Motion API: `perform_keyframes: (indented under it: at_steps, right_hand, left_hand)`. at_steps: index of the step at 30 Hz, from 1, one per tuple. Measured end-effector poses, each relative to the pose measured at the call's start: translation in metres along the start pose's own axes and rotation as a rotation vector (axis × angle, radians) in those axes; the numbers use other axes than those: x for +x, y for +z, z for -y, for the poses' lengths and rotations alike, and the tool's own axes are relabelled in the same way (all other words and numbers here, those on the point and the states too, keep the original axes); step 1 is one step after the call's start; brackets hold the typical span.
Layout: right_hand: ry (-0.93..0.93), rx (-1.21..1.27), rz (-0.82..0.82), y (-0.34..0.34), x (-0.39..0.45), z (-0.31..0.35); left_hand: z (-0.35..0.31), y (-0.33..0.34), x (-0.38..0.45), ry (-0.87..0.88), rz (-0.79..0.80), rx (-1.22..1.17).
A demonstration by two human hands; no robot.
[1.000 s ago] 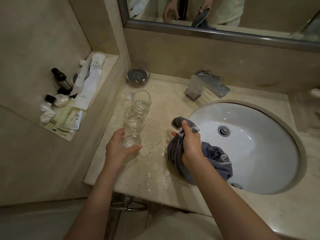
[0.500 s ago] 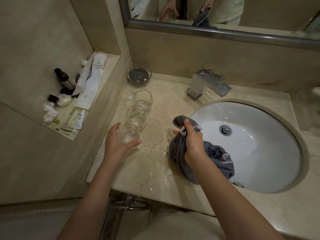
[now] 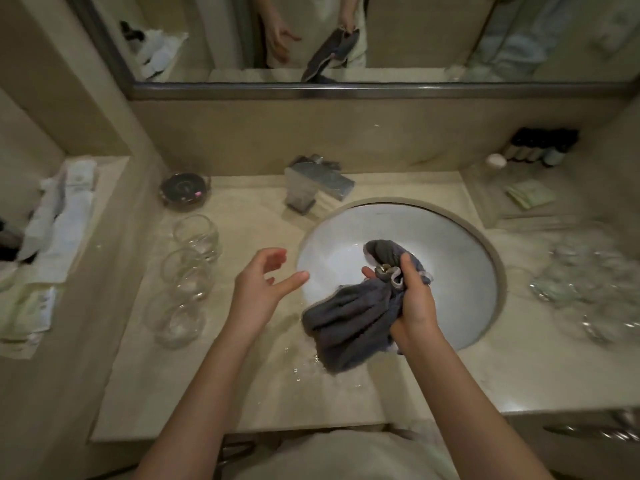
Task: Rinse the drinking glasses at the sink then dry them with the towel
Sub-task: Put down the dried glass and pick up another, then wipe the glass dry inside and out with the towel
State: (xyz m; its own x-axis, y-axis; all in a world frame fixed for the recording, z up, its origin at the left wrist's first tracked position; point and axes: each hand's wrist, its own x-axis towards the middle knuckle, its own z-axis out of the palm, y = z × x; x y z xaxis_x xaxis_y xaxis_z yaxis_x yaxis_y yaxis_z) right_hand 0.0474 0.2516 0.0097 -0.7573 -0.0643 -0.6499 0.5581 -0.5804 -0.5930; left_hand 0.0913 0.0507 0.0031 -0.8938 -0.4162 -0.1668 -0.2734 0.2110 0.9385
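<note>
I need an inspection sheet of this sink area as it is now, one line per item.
Surface: counter wet, droplets near front edge.
Job's things: three glasses in a row left of sink; grey towel bunched.
Clutter: blurred glassware right; dish; toiletries on left ledge; bottles.
Grippers: left hand open, empty; right hand grips towel.
Cables: nothing seen.
Surroundings: faucet, mirror.

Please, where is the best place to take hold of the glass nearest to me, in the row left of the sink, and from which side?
Probably around the side wall of the nearest glass, coming from its right, where the empty left hand is. It stands upright, round, with another glass close behind it, so thumb and fingers wrap the middle.
</note>
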Motion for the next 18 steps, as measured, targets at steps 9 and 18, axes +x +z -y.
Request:
perform_keyframes:
  at_steps: [9,18]
  right_hand:
    - [-0.179,0.164,-0.159,-0.102,-0.011,0.073]
    - [-0.167,0.291,-0.304,-0.186,-0.004,0.12]
  left_hand:
    - [-0.046,0.165,0.001,0.114,0.427,0.129]
    - [-0.095,0.316,0.01,0.217,0.722,0.267]
